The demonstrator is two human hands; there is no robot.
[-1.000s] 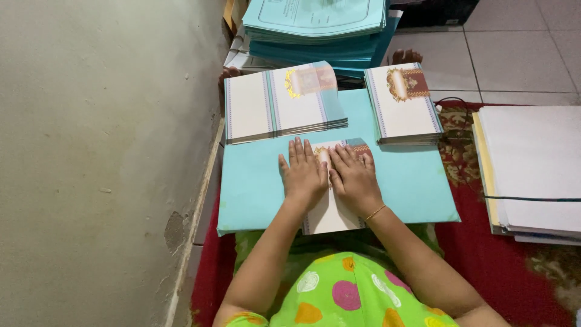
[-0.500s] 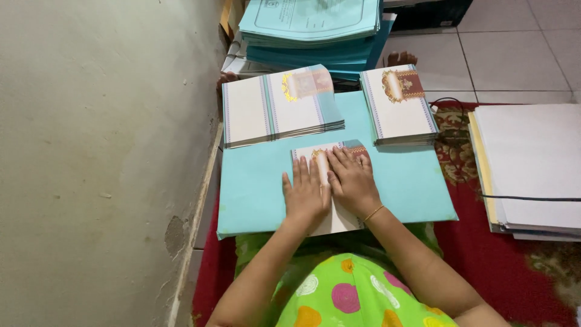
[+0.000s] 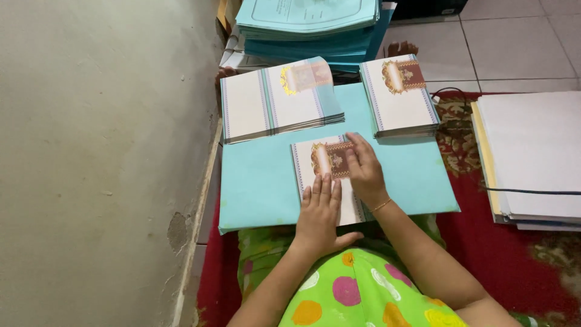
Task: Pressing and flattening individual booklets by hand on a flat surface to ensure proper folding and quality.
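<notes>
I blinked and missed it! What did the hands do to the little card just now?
The left hand slid down toward the person, uncovering the folded card's top with its gold and maroon picture. The right hand stayed pressing on the card. The two card stacks and turquoise folder stayed put.

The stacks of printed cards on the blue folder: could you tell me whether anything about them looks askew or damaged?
The left stack of unfolded cards looks untidy: its top sheet curls up at the far right corner and the edges fan out. The right stack of folded cards sits square. The folded card under the left hand and right hand looks undamaged.
</notes>
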